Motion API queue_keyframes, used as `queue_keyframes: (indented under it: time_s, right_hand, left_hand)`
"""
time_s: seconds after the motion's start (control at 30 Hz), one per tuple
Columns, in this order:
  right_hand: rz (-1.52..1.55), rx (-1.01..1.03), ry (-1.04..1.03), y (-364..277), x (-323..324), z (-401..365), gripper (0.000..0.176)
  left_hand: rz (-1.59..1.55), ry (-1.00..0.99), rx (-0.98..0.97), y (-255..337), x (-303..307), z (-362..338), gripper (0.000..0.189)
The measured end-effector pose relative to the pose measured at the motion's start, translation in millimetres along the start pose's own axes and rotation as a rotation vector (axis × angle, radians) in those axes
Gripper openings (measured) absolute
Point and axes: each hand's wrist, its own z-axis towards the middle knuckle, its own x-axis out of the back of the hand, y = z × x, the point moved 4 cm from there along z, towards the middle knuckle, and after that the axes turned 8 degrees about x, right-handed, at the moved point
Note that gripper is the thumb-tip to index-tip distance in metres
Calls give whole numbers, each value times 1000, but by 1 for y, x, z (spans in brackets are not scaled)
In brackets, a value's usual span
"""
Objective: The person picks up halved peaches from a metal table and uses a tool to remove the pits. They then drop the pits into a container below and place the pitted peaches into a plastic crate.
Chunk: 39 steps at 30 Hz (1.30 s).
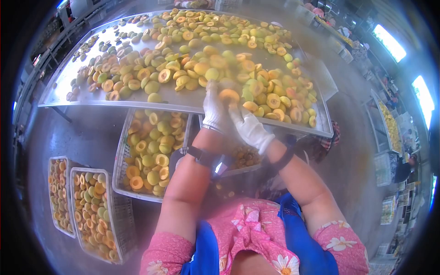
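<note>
My left hand and my right hand, both in white gloves, meet at the near edge of a metal table. Between their fingertips is an apricot half, its orange cut face towards me. The fingers of both hands seem closed about it, though the left thumb is hidden and the area is blurred. Heaped apricot halves lie to the right of the hands. More apricots, some seemingly whole, spread across the table to the left and beyond.
Under the table's near edge stands a crate full of apricot halves. Another crate holding small brown pieces sits partly behind my arms. Two filled crates are on the floor at left. Other people and tables are at right.
</note>
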Motion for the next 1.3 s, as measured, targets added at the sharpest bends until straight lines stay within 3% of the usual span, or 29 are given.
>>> queue_keyframes:
  time_s: [0.03, 0.1, 0.17, 0.23, 0.3, 0.33, 0.37, 0.43, 0.47, 0.5, 0.57, 0.6, 0.63, 0.7, 0.73, 0.8, 0.87, 0.9, 0.97, 1.03, 1.13, 1.2, 1.23, 1.3]
  right_hand:
    - [1, 6, 5, 10, -5, -3, 32]
    - [-110, 471, 220, 21, -10, -8, 33]
    - [325, -215, -34, 5, 1, -9, 44]
    - [128, -48, -84, 17, 0, -12, 45]
    - [202, -12, -197, 10, 7, -11, 47]
    - [430, -284, -216, -2, 13, -11, 47]
    - [424, -278, -221, 2, 14, -11, 47]
    - [553, -243, -162, 27, 11, -13, 46]
    - [506, -111, -104, 40, 6, -11, 47]
    - [503, -105, -103, 49, 0, -15, 47]
    - [400, -5, 78, 56, -1, -17, 48]
    - [636, -125, 47, 25, 6, -22, 48]
    - [638, -128, 43, 23, 6, -25, 48]
    - [548, -208, 47, 26, 9, -28, 45]
    - [550, -204, 49, 30, 11, -26, 45]
    - [681, -304, -80, 43, 9, -23, 42]
    - [701, -278, -66, 45, 13, -22, 41]
    - [722, -258, -49, 46, 15, -23, 40]
    - [711, -256, -58, 57, 17, -28, 43]
    - [712, -187, 8, 75, 11, -31, 48]
    - [708, -245, 0, 73, 6, -41, 51]
    - [647, -219, -16, 59, 12, -46, 48]
    - [655, -215, -13, 56, 12, -49, 48]
    - [712, -206, -46, 50, 11, -47, 34]
  left_hand:
    - [31, 8, -6, 2, -4, -7, 54]
    - [366, -80, -319, 5, 1, -1, 53]
    - [434, 21, -401, 7, -2, -4, 51]
    - [323, -53, -261, 9, -3, -4, 49]
    - [62, -66, -83, 2, -2, 6, 47]
    - [113, -198, -47, 4, -4, 6, 47]
    - [111, -170, -39, 0, -4, 7, 48]
    - [754, -76, -440, 10, -12, 0, 46]
    - [970, -69, -552, 13, -16, -16, 41]
    - [1100, -17, -758, 6, -20, -21, 37]
    - [877, 4, -646, -9, -14, -13, 37]
    - [840, 24, -579, -12, -10, -9, 36]
    - [840, 29, -577, -11, -9, -11, 36]
    - [156, -112, 24, -20, -9, -7, 35]
    - [55, -115, 202, -16, -18, -18, 34]
    - [31, -144, 191, -16, -18, -16, 34]
    - [124, -180, 116, -16, -17, -9, 35]
    - [388, -328, -135, -10, -21, -13, 37]
    - [751, -273, -367, -10, -23, -15, 39]
    - [725, -251, -345, -22, -24, -19, 39]
    - [650, -205, -352, -27, -20, -13, 37]
    - [471, -102, -81, -36, -14, -7, 38]
    - [480, -102, -84, -37, -12, -6, 38]
    - [216, -147, 146, -39, -9, -2, 39]
